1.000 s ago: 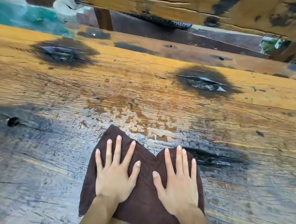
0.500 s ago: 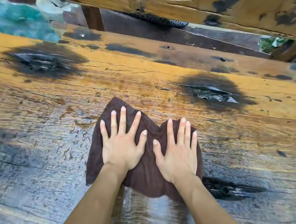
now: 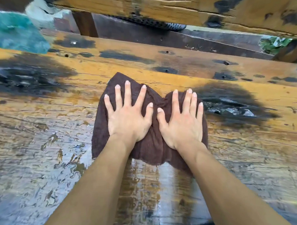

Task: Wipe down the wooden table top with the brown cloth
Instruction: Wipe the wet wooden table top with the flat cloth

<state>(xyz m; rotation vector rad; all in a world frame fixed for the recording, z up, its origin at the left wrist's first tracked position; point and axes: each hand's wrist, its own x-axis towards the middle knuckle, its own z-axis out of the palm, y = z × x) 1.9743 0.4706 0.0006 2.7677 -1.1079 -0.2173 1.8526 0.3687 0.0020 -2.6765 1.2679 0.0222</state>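
Note:
The brown cloth (image 3: 152, 147) lies flat on the wet wooden table top (image 3: 38, 140), near the middle of the view. My left hand (image 3: 128, 116) presses on the cloth's left half with its fingers spread and straight. Beside it, my right hand (image 3: 182, 121) presses flat on the right half. The cloth bunches into a fold between my thumbs. Behind the cloth, between my forearms, runs a wiped streak of darker wood; water beads on the boards to the left.
Black burnt knots mark the table at the left (image 3: 24, 77) and right (image 3: 231, 103). Beyond the far edge lie a lower plank (image 3: 182, 62) and a wooden backrest beam (image 3: 168, 5). A teal and white object (image 3: 15, 33) sits at the far left.
Both hands have pushed the cloth away from me across the table toward the far edge, leaving a wiped streak behind it. The hands stayed flat on the cloth.

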